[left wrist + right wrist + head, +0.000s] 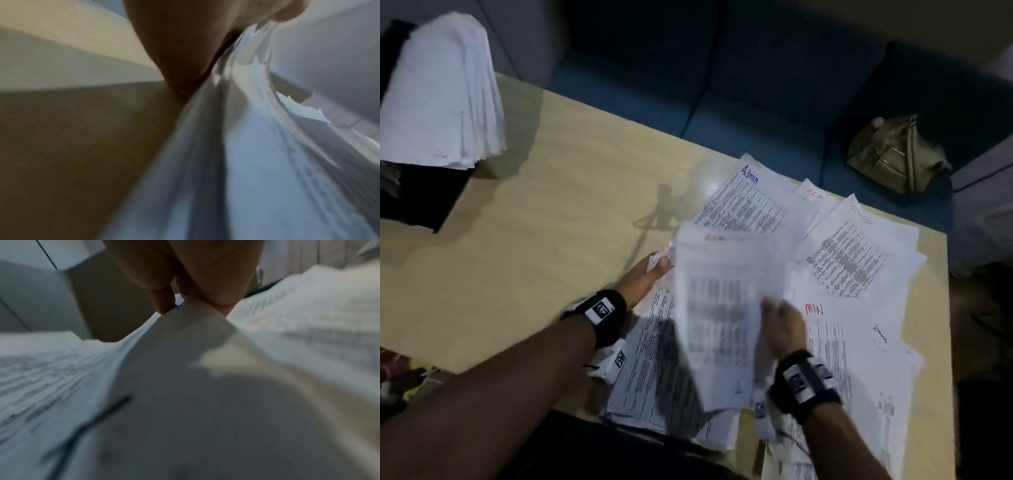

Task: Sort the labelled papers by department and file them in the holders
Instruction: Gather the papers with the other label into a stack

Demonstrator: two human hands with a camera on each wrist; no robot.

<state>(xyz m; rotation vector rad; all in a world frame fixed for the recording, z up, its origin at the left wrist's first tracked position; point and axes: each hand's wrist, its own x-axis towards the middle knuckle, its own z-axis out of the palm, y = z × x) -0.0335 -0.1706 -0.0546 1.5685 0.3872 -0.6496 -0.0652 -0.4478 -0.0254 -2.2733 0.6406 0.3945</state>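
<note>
Dim light is falling across a pale wood-grain worktop [524,240], with a dark blue sofa [756,85] being seen beyond its far edge and an olive bag [893,154] lying on the cushion. Loose printed sheets [859,260] are lying fanned over the right part of the worktop, several being headed "Admin" in blue, red or black ink. A lifted bundle of papers [719,308], blurred by motion, is being held above that spread: its near right edge is being pinched by the right hand [784,325], thumb and fingers [162,303] being closed on the paper in the right wrist view, while the far left edge is being gripped by the left hand [650,274], the sheets being seen pressed under the thumb [287,11] in the left wrist view. At the far left a black holder [410,198] is already carrying a thick white stack of filed paper [441,96]. The step in hand is being judged as gathering one department's sheets; it is best being done by squaring the edges against the worktop, keeping the headings facing up for checking, and holding both sides firmly so no sheet is being shed. Coloured clutter [400,377] is showing at the near left, too dark to be identified.
</note>
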